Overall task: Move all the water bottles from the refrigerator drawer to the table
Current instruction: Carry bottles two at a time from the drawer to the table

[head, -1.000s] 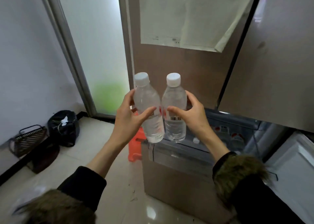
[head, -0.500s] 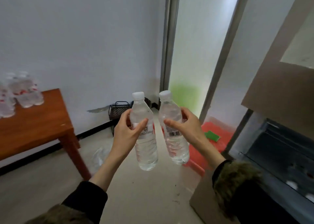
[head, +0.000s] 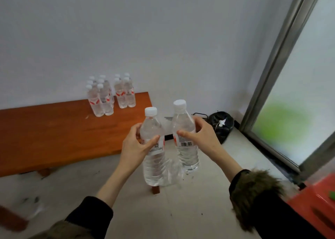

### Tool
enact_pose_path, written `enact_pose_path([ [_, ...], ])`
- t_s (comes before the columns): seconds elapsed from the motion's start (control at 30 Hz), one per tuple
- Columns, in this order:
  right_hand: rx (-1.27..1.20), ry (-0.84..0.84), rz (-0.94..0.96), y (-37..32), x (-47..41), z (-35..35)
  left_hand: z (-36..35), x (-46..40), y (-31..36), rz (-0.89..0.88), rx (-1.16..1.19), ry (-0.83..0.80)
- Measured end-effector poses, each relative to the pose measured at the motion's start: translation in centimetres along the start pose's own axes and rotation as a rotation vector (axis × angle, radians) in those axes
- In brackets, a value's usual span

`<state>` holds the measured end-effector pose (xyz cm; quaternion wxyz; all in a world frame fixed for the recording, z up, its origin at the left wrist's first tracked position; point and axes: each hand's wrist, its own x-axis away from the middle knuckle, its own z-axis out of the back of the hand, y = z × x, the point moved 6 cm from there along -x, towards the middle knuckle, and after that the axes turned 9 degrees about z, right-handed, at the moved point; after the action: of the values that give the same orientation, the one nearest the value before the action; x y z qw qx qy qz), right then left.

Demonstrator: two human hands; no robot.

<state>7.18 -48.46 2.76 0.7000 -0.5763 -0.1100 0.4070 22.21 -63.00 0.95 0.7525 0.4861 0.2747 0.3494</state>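
Observation:
My left hand grips a clear water bottle with a white cap, held upright. Beside it, my right hand grips a second clear water bottle with a barcode label facing me. Both bottles hang in the air in front of the right end of a brown wooden table. Several water bottles with red labels stand in a cluster at the table's back edge, against the white wall. The refrigerator is out of view.
A black bag sits on the floor in the corner, next to a dark wire basket. A frosted glass door with a metal frame stands at the right. A red plastic stool is at the lower right. Pale floor tiles lie below.
The view has swung left, away from the refrigerator and toward the table. Both hands still hold their bottles, which are now close to the table's right end.

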Motion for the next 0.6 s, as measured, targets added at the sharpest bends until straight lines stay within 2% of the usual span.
enact_pose_path([
  [0.6,0.128,-0.345,-0.028,11.7,-26.5,-17.0,5.4,-25.3,-11.4,0.281,-0.069,0.138],
])
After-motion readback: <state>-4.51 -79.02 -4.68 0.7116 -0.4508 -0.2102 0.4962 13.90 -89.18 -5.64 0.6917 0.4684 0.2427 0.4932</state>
